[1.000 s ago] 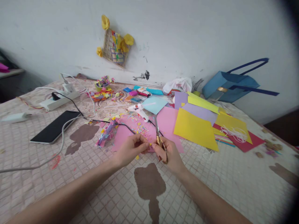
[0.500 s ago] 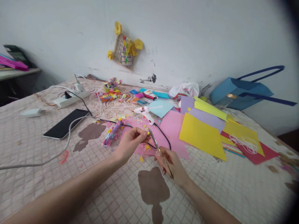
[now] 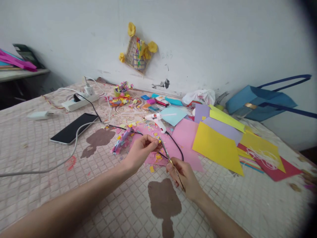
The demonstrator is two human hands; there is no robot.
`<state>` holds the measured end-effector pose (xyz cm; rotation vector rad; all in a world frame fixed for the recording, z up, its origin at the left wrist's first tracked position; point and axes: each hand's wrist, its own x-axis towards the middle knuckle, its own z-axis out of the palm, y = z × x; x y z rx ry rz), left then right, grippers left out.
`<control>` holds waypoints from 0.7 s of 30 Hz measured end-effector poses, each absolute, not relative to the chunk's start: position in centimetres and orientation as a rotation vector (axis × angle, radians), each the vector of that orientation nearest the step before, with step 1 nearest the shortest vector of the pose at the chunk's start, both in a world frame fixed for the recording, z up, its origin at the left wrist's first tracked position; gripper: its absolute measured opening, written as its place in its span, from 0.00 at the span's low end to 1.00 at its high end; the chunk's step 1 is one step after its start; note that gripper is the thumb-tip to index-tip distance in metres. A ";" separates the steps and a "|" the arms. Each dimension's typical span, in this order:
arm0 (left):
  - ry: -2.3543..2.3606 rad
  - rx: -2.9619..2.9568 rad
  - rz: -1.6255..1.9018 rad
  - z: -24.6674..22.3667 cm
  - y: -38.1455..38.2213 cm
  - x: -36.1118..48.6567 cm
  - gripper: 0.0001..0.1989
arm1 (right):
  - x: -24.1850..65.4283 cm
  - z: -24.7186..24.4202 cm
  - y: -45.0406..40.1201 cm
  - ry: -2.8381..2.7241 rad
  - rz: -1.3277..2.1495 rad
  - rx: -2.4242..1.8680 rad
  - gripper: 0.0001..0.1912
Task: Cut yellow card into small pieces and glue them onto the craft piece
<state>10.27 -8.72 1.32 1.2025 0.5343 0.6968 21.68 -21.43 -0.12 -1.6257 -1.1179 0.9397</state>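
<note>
My left hand is closed in a pinch, with a tiny yellow paper piece at its fingertips. Gold-handled scissors are held in my right hand, blades pointing up and away from me. Their tips are right beside the yellow piece; whether they touch it I cannot tell. Below both hands lies pink paper strewn with small paper scraps. Left of my left hand rests a lilac paper-covered stick dotted with small cut shapes. A white glue gun lies just beyond my hands, its black cord curving near the scissors.
Yellow sheets and a red sheet with white string spread to the right. A blue bag stands behind them. On the left are a black-screened tablet, a power strip and a trailing grey cable.
The view has turned slightly left, so the table things appear further right. Both hands keep nearly the same pose, with the scissors still against or beside the yellow piece.
</note>
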 end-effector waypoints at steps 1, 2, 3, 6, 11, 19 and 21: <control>0.533 1.201 0.697 1.3 -8.7 10.3 0.07 | 21.7 -0.1 -21.4 -1.125 0.934 -1.628 0.19; 0.531 1.201 0.697 1.4 -8.7 10.3 0.07 | 21.7 -0.2 -21.4 -1.132 0.928 -1.628 0.19; 0.530 1.201 0.697 1.4 -8.7 10.3 0.07 | 21.7 -0.2 -21.4 -1.136 0.924 -1.628 0.19; 0.536 1.198 0.696 1.4 -8.8 10.3 0.07 | 21.8 -0.3 -21.4 -1.147 0.916 -1.632 0.19; 0.527 1.177 0.696 1.3 -8.7 10.3 0.07 | 21.7 -0.3 -21.5 -1.156 0.899 -1.647 0.19; 0.523 1.158 0.695 1.1 -8.6 10.3 0.07 | 21.8 -0.1 -21.3 -1.186 0.880 -1.658 0.19; 0.522 1.150 0.695 1.1 -8.6 10.3 0.08 | 21.8 -0.2 -21.3 -1.193 0.882 -1.663 0.19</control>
